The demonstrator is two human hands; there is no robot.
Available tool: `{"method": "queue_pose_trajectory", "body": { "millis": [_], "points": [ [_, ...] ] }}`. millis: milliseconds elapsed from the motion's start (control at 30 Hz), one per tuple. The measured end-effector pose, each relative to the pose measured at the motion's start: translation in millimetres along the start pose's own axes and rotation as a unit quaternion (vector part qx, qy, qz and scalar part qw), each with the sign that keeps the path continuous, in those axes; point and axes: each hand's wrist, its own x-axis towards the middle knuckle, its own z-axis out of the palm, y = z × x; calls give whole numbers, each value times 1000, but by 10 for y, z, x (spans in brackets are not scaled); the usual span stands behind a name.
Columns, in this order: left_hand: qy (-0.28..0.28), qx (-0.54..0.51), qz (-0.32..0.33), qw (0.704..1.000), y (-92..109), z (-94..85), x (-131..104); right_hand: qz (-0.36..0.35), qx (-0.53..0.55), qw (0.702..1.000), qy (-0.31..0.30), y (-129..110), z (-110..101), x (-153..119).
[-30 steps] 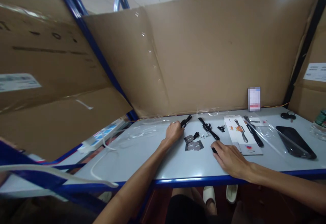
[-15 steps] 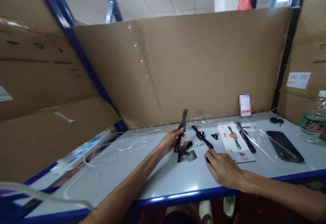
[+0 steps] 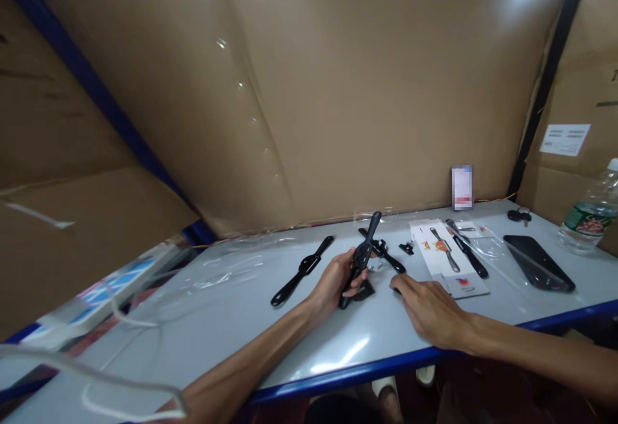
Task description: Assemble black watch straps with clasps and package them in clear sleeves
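Note:
My left hand point(image 3: 345, 276) is closed around a black spokeshave point(image 3: 363, 255), held tilted over the table with its top handle pointing up and away. A second black spokeshave point(image 3: 302, 271) lies to the left of that hand. Partly covered by the held tool, another black spokeshave point(image 3: 393, 262) rests behind it. Beneath my left hand is a dark flat piece point(image 3: 365, 291), mostly hidden. My right hand point(image 3: 429, 308) rests low over the front of the table, fingers curled; a bit of something black shows at its fingertips, too hidden to name.
A small black part point(image 3: 407, 248) lies near a printed card point(image 3: 461, 282) and a long black handle point(image 3: 470, 258). Further right are clear plastic packaging point(image 3: 497, 263), a dark phone point(image 3: 538, 263), keys point(image 3: 520, 215) and a water bottle point(image 3: 586, 218). Cardboard point(image 3: 367, 96) walls the back.
A spokeshave now lies on the table left of my left hand, where none lay before. The spokeshave in my left hand sits further right. My right hand stays nearly in place; the view has tilted down.

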Motion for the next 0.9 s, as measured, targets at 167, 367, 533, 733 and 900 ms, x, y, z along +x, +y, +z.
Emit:
{"method": "queue_pose_trajectory", "body": {
  "millis": [167,367,533,733,900],
  "points": [
    [-13,12,10,1000,9,-30,-1,19,-3,1000,-18,22,19,7],
    [14,1,59,998,68,-136,115,-5,14,1000,3,82,57,-11],
    [9,-84,67,994,196,-177,83,-21,34,998,38,132,119,-12],
    [-12,-133,33,990,199,-65,-16,-21,51,997,45,107,122,-8],
    [-19,-155,18,988,169,-10,-54,-11,64,997,40,88,97,2]
  ]
}}
